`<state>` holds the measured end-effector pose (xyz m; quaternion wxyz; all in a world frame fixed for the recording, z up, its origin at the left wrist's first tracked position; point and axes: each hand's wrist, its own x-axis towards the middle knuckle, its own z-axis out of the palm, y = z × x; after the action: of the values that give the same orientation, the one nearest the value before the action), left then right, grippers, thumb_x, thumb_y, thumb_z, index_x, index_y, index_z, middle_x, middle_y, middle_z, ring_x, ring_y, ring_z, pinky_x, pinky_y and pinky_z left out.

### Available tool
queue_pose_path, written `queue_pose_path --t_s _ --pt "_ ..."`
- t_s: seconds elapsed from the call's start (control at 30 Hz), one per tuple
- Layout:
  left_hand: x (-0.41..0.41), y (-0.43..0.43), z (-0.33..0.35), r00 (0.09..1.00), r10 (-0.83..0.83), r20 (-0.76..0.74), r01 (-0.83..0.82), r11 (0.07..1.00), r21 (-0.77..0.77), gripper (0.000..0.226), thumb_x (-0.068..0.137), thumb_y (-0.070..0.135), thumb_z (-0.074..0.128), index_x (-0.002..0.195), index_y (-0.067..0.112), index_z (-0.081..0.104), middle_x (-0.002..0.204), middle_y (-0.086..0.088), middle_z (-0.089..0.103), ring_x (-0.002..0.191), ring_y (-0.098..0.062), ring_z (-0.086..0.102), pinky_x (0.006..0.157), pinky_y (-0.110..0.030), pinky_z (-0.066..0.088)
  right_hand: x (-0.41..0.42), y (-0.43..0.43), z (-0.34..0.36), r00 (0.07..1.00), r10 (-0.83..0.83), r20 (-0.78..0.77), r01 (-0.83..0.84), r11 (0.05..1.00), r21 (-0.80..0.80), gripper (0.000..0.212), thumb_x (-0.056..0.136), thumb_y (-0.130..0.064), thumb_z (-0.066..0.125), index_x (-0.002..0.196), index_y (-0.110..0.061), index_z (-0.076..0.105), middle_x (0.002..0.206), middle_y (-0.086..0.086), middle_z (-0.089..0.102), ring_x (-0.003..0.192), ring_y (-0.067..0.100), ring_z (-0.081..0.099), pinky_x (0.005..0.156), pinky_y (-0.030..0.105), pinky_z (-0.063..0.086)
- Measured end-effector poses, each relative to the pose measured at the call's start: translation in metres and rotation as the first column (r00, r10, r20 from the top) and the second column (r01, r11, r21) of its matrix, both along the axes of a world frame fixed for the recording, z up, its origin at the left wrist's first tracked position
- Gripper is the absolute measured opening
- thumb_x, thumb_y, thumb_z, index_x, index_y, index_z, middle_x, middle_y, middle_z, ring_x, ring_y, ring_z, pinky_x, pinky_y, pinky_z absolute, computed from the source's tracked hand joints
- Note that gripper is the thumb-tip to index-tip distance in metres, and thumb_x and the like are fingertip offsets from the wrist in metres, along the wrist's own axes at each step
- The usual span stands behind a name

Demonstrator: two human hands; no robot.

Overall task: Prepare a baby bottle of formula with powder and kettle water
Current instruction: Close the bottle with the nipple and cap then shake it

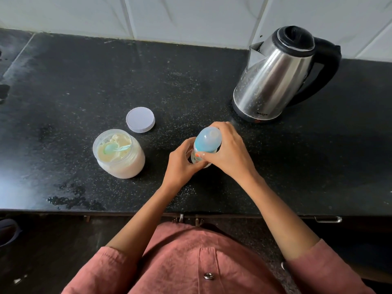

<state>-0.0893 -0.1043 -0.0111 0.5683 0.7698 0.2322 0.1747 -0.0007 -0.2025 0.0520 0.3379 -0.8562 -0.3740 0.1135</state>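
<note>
While I watched through the head camera, both hands were on the small clear plastic baby bottle with a pale blue collar and a see-through domed cap. It stood upright near the middle of the black speckled stone bench, a little nearer the front edge than the back. My left hand had its fingers curled round the lower body of the bottle, holding it from the left. My right hand was wrapped over the blue collar from the right, with the thumb pressed across the front just under the dome. The hands hid the base, so I could not tell whether it rested on the bench.

Just left of the bottle sat a squat clear plastic jar of cream-coloured powder, open, with a pale green plastic scoop lying on the powder inside. The jar's round white lid lay flat on the bench just behind the jar, apart from it. Toward the back right corner stood a stainless-steel electric kettle with a black lid and handle, its spout facing left and its handle to the right, well apart from the bottle. White wall tiles ran along the back edge. Below the front edge I could see a rust-coloured shirt.
</note>
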Motion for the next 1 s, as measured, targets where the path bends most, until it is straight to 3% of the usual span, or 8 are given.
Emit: queue_pose_path --t_s 0.17,0.33,0.53,0.63,0.77,0.9,0.93,1.0 --pt "0.000 0.000 -0.002 1.000 -0.003 0.010 0.003 1.000 -0.008 0.054 0.073 0.009 0.075 0.122 0.012 0.052 0.106 0.017 0.055 0.098 0.022 0.050 0.082 -0.001 0.038 0.003 0.001 0.009 0.997 0.069 0.032 -0.068 0.996 -0.053 0.060 0.066 -0.019 0.079 0.117 -0.016 0.048 0.119 0.004 0.055 0.107 0.021 0.054 0.084 0.030 0.046" --pt "0.000 0.001 -0.001 1.000 -0.020 0.011 0.020 1.000 -0.012 0.057 0.072 0.010 0.076 0.123 0.013 0.051 0.104 0.019 0.055 0.097 0.022 0.051 0.083 -0.002 0.039 0.012 0.001 0.025 0.973 0.228 0.025 -0.220 0.958 -0.183 0.059 0.069 -0.014 0.075 0.121 -0.023 0.047 0.119 0.001 0.054 0.105 0.021 0.054 0.084 0.033 0.045" --pt "0.001 0.001 -0.002 1.000 -0.029 0.010 0.029 1.000 -0.011 0.060 0.071 0.017 0.078 0.124 0.016 0.051 0.111 0.013 0.059 0.102 0.012 0.055 0.091 -0.011 0.043 0.025 0.009 0.046 0.915 0.401 -0.032 -0.384 0.847 -0.368 0.058 0.073 -0.011 0.071 0.119 -0.032 0.043 0.120 -0.005 0.049 0.103 0.019 0.052 0.079 0.037 0.048" --pt "0.001 0.000 -0.001 1.000 -0.025 0.007 0.025 1.000 -0.002 0.059 0.071 0.017 0.078 0.124 0.013 0.052 0.110 0.012 0.059 0.101 0.011 0.055 0.090 -0.010 0.043 0.025 0.012 0.041 0.904 0.427 -0.002 -0.392 0.828 -0.401 0.057 0.072 -0.013 0.072 0.118 -0.030 0.042 0.118 -0.005 0.049 0.099 0.018 0.052 0.070 0.031 0.042" --pt "0.001 0.001 -0.002 1.000 -0.015 -0.001 0.015 1.000 0.002 0.058 0.071 0.012 0.077 0.124 0.011 0.051 0.102 0.024 0.053 0.094 0.024 0.050 0.081 0.000 0.039 0.021 0.012 0.040 0.915 0.391 0.095 -0.316 0.844 -0.433 0.055 0.072 -0.024 0.072 0.119 -0.027 0.042 0.112 -0.001 0.049 0.090 0.017 0.050 0.066 0.028 0.034" --pt "0.001 0.001 -0.004 1.000 -0.006 -0.005 0.006 1.000 0.014 0.058 0.072 0.010 0.077 0.124 0.010 0.052 0.103 0.017 0.056 0.095 0.022 0.051 0.083 -0.001 0.040 0.009 0.012 0.033 0.911 0.292 0.291 -0.141 0.885 -0.444 0.066 0.072 -0.041 0.071 0.126 -0.023 0.037 0.113 0.006 0.052 0.102 0.025 0.056 0.070 0.032 0.037" --pt "0.001 0.001 -0.003 1.000 -0.006 -0.006 0.006 1.000 0.019 0.057 0.072 0.010 0.076 0.124 0.010 0.052 0.104 0.015 0.057 0.094 0.021 0.052 0.083 -0.002 0.041 0.007 0.012 0.030 0.917 0.276 0.288 -0.129 0.888 -0.441 0.073 0.072 -0.044 0.071 0.131 -0.025 0.033 0.116 0.007 0.050 0.106 0.025 0.055 0.073 0.034 0.040" --pt "0.001 0.001 -0.003 1.000 -0.005 -0.005 0.005 1.000 0.023 0.057 0.072 0.009 0.076 0.124 0.010 0.052 0.106 0.012 0.057 0.093 0.016 0.054 0.083 -0.002 0.040 0.006 0.009 0.030 0.966 0.246 0.080 -0.199 0.905 -0.375 0.092 0.070 -0.041 0.074 0.141 -0.031 0.017 0.129 0.008 0.041 0.118 0.024 0.047 0.088 0.037 0.042"
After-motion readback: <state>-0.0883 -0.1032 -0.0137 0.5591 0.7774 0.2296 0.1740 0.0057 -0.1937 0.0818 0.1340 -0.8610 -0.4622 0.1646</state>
